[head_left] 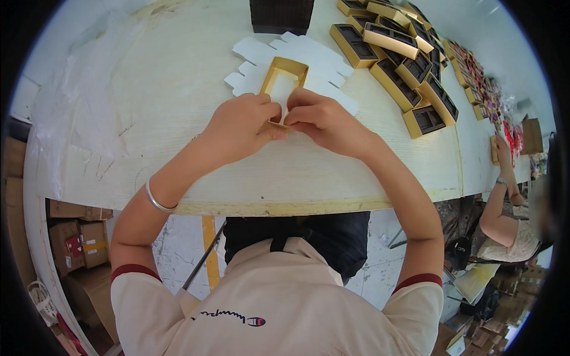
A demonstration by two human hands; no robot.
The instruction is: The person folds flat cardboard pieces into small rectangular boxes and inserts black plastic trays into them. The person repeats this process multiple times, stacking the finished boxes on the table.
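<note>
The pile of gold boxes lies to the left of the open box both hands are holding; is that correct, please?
No: the head view shows the pile of gold boxes to the right of the open box held by the left hand and right hand.

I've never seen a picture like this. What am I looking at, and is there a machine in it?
No robot here: a person is working with two bare hands. The single picture comes from a wide camera on their head, looking down, so edges bend. The left hand and right hand hold the near end of a gold box. White card pieces lie under it on the table. More boxes are piled ahead to the right.
</note>
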